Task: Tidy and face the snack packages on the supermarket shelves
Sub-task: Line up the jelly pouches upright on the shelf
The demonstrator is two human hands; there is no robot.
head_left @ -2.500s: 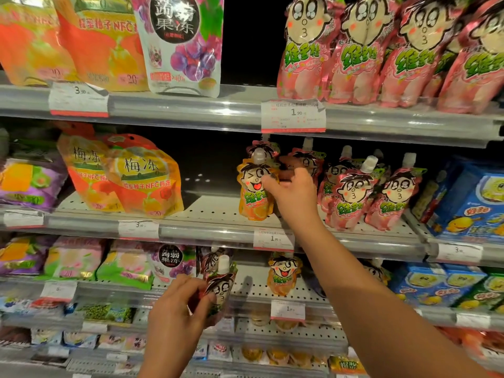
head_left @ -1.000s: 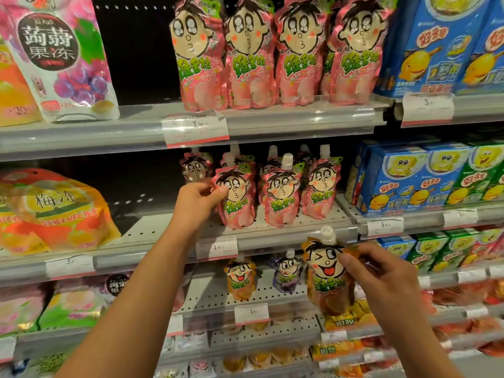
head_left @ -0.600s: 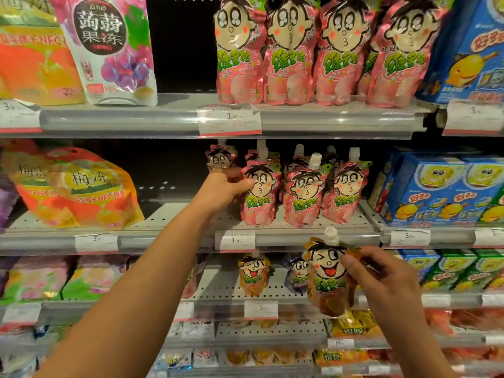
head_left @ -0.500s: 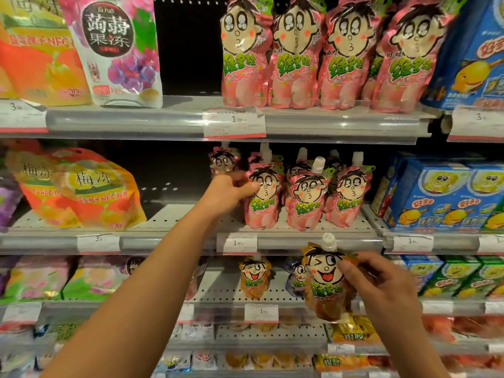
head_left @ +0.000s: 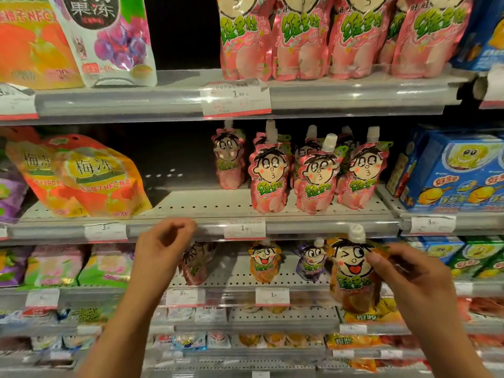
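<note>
Head view, the only one supplied. The right hand point(head_left: 403, 279) holds an orange pouch point(head_left: 353, 271) by its upper right edge, fingers point(head_left: 375, 259) pinching the foil beside the printed face. The pouch hangs upright in the air in front of the lower shelf point(head_left: 245, 279), its white cap point(head_left: 356, 232) level with the rail of the middle shelf point(head_left: 191, 205). The left hand point(head_left: 161, 249) sits in front of that rail, fingers loosely curled and grasping nothing.

Judgement on the step: the orange pouch appears to be a stray in transit, and its matching flavour stands on the lower shelf, where one orange pouch point(head_left: 264, 261) faces forward. The next move likely calls for lowering the held pouch to that row, setting it upright on its base with the face outward, and steadying it so it does not topple.

Count, middle shelf: three pink pouches point(head_left: 317, 181) in the front row, one pink pouch point(head_left: 228, 159) set back and apart to the left, and at least two more partly hidden behind; the exact total cannot be told. Lower shelf: one orange, one purple pouch point(head_left: 312, 261), one dark pouch point(head_left: 196, 264) leaning and blurred. Top shelf: four large pink pouches point(head_left: 300, 36) in front, with edges of more showing behind. Two orange bags point(head_left: 90, 175) stand left on the middle shelf.
</note>
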